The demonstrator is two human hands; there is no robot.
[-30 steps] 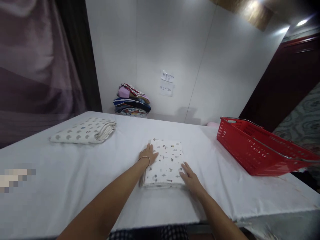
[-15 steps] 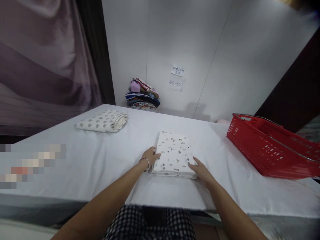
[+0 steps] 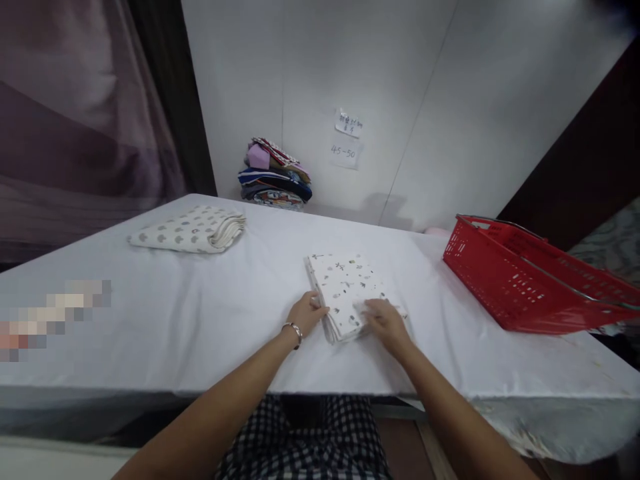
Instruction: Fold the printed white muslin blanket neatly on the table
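A folded white cloth [image 3: 345, 287] with small printed motifs lies in front of me, turned slightly askew. My left hand [image 3: 306, 315], a bracelet at its wrist, grips the cloth's left edge with the thumb on top. At the near right corner, my right hand [image 3: 388, 325] has its fingers bent and pinches a layer of the cloth, which is slightly raised and blurred there. My right fingertips are partly hidden. Farther left rests another folded white cloth [image 3: 187, 230] with grey motifs, untouched.
A red plastic basket [image 3: 520, 287] with metal handles stands on the right of the white-covered table [image 3: 240, 347]. At the wall is a stack of folded fabrics [image 3: 275, 175], below and left of paper signs [image 3: 345, 152]. A pixelated patch covers the table's left side.
My right hand has moved left from the cloth's right edge onto its near corner, lifting a layer. The cloth has turned a little. The whole view has shifted slightly.
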